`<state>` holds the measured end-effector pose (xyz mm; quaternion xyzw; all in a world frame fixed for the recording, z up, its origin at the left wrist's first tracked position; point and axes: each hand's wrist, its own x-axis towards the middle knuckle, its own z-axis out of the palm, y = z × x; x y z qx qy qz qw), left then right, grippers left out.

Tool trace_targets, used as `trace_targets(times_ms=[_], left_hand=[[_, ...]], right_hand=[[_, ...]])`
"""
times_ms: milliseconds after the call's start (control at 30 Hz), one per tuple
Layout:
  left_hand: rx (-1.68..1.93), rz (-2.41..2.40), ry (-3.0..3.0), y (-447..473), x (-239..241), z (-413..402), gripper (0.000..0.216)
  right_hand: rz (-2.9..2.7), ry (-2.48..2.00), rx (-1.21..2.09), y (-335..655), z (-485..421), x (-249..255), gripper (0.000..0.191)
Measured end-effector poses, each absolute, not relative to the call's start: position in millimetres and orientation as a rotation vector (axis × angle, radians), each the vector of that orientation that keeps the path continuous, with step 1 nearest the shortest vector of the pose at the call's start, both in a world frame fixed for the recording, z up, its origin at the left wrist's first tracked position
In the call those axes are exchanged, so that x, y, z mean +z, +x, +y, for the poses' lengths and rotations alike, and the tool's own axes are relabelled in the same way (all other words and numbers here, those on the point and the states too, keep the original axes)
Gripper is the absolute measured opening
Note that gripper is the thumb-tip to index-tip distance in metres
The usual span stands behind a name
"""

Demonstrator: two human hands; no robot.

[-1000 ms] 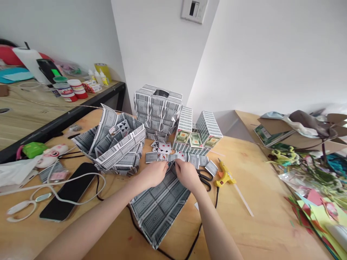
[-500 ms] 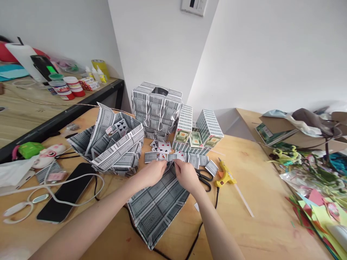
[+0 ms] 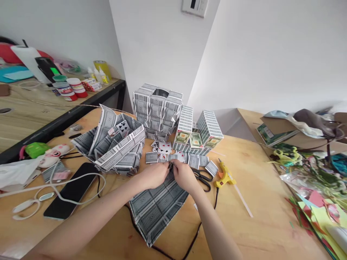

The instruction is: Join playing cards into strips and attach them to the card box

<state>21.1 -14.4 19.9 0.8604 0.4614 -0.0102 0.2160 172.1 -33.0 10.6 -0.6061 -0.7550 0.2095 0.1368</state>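
A panel of joined playing cards (image 3: 159, 204), grey backs upward, slants across the table toward me. At its far end my left hand (image 3: 158, 174) pinches the edge, fingers closed. Right beside it, my right hand (image 3: 183, 174) is closed on the same edge, the two thumbs almost touching. My fingers hide the exact spot they grip. Loose playing cards (image 3: 164, 146) lie just beyond my hands, some face up. Black scissors (image 3: 204, 177) rest by my right wrist, and a yellow glue gun (image 3: 225, 175) with a clear glue stick lies further right.
Behind stand a woven card box (image 3: 158, 110) and stacked card packs (image 3: 195, 139). An open card basket (image 3: 119, 144) sits left, near a black phone (image 3: 72, 191) with a white cable. Craft scraps (image 3: 317, 202) fill the right side. A black cord (image 3: 193, 242) runs under the panel.
My hands stay on the panel's far edge, with only a slight shift of the fingers and panel. The whole view has moved slightly.
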Motion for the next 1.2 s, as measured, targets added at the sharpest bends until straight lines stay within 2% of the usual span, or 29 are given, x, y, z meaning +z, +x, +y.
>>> trace_targets(times_ms=[133,267,367,500,567,667,767,1033,1200], left_hand=[[-0.016,1.290,2.304,6.4,27.3,-12.4,0.031],[-0.068,1.320,2.334,-3.4,28.7,-9.1,0.019],[-0.065,1.391,2.424,-2.1,36.7,-10.3,0.023],[0.156,1.427,2.646,4.3,61.8,-24.4,0.027],[0.438,1.367,2.809,7.4,73.7,-34.7,0.033],[0.816,1.250,2.991,11.6,82.5,-46.7,0.036],[0.941,1.206,3.044,15.0,79.4,-51.2,0.035],[1.003,1.174,2.958,19.3,56.7,-49.8,0.038],[1.029,1.183,2.925,23.0,52.6,-49.4,0.038]], right_hand=[[-2.026,-1.689,0.776,172.9,-34.2,6.7,0.040],[-1.772,-1.655,1.027,179.8,-29.9,-0.9,0.033],[-1.580,-1.473,1.257,189.4,-29.6,1.5,0.031],[-1.423,-1.184,1.333,202.8,-43.3,23.6,0.061],[-1.426,-1.053,1.304,205.9,-54.6,37.8,0.077],[-1.488,-0.999,1.118,204.3,-70.2,53.4,0.084],[-1.489,-1.063,0.968,198.9,-78.8,57.2,0.084],[-1.381,-1.161,0.869,189.1,-79.1,43.8,0.072],[-1.488,-1.206,0.631,190.4,-77.9,41.4,0.037]])
